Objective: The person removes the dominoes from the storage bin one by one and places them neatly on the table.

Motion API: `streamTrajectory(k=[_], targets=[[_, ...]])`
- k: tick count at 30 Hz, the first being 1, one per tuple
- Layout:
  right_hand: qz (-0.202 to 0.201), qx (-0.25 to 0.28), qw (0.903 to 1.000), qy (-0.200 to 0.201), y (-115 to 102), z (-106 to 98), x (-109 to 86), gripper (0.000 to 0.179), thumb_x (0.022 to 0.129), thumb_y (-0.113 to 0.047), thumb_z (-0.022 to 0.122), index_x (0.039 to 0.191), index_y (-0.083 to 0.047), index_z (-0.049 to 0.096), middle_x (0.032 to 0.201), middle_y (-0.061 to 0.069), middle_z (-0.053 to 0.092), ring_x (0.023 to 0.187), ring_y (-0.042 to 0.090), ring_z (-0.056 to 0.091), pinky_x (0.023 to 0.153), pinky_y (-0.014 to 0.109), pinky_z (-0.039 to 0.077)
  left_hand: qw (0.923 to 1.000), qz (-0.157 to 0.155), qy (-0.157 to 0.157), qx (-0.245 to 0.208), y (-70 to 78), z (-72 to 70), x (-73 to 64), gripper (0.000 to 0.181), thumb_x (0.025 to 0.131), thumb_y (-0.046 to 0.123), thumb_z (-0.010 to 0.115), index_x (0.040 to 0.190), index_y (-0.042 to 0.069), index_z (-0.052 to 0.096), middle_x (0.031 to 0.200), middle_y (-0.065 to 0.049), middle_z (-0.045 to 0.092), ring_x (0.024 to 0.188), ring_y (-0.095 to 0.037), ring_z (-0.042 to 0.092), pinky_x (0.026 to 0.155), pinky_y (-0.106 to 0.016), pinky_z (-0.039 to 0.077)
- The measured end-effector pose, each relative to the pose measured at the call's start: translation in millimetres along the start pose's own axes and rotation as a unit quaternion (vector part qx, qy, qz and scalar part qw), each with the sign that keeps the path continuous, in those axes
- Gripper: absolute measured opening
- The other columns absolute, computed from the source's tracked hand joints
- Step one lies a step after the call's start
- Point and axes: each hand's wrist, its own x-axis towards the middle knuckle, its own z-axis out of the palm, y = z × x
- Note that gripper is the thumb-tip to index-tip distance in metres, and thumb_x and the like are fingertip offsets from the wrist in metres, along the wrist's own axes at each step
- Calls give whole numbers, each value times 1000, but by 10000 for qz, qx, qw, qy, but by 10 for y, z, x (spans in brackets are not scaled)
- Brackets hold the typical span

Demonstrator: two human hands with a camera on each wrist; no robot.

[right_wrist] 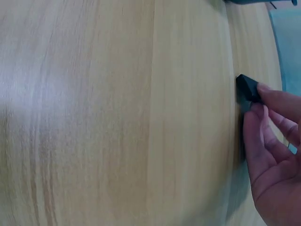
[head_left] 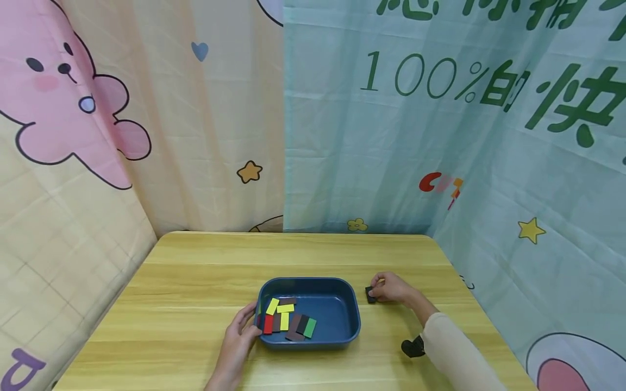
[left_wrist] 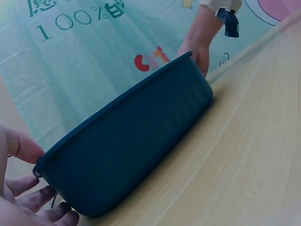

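Note:
A dark blue rectangular tray [head_left: 337,320] stands on the table, with several flat coloured blocks in its left half: yellow, brown, red, black and green. My left hand [head_left: 236,339] holds the tray's left end. In the left wrist view its thumb [left_wrist: 26,149] is at the rim and the other fingers lie against the outer wall. To the right of the tray, my right hand [head_left: 393,289] pinches a small black block [head_left: 370,295] between thumb and fingertips. The right wrist view shows this black block [right_wrist: 247,87] tilted, close over the wood; whether it touches the table I cannot tell.
The wooden table [head_left: 195,271] reaches back to printed curtains [head_left: 342,163] along the far side and both flanks. A black strap piece [head_left: 413,347] hangs at the right sleeve [head_left: 457,347].

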Motion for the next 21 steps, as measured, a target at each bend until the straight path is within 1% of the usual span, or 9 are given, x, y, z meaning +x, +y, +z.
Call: streamTrajectory(k=[3,6,10,12,14,16,19,21], targets=[[-8,-379,9991,168,-54,30,-13,16,88,0,75,95,3,60,85,9,63,74,18,62,66,32,56,10000,-11,51,34,11,2,4,70,87,-5,54,155,-1,39,158,-28,36,134,-38,47,92,-20,47],[-28,-935,9952,294,-83,52,-15,17,85,0,78,91,2,62,81,8,63,69,18,62,62,32,55,10000,-37,45,56,15,1,-3,69,88,-5,53,155,-1,39,157,-28,36,134,-40,47,96,-25,48],[-26,-1871,9817,344,-99,66,-5,17,84,-4,80,87,-4,63,72,4,63,62,17,61,59,31,52,9999,-105,1,30,11,-4,-12,69,88,-5,53,156,-1,38,157,-28,36,136,-42,45,101,-31,47],[-38,-2206,9748,343,-118,66,14,17,85,-7,80,86,-6,64,68,2,63,60,16,61,60,31,51,9999,-116,3,9,15,-5,-13,69,88,-5,52,155,-1,38,157,-28,36,136,-41,45,100,-29,48],[-62,-2324,9720,335,-144,62,33,16,85,-9,80,87,-7,64,67,2,63,60,17,61,61,31,50,10000,-74,20,-17,20,-5,-9,69,87,-6,52,155,-1,38,157,-28,36,134,-39,47,97,-26,48],[-101,-2314,9724,282,-167,50,40,16,85,-9,80,90,-5,65,68,2,64,60,18,61,62,32,51,10000,-83,39,-15,25,-3,-4,69,87,-6,52,155,-1,39,157,-27,37,134,-38,47,95,-24,48],[-100,-2103,9774,189,-191,18,24,17,86,-8,79,95,-2,66,72,3,65,63,19,63,62,33,52,9999,-105,20,25,23,1,3,69,87,-5,52,155,-1,38,157,-28,36,134,-38,47,94,-23,47],[-186,-1934,9808,143,-198,-13,9,19,86,-7,79,98,1,66,75,4,66,64,21,63,62,35,53,9999,-115,6,34,18,4,7,69,88,-5,53,155,-2,38,157,-28,36,135,-39,46,95,-24,47]])
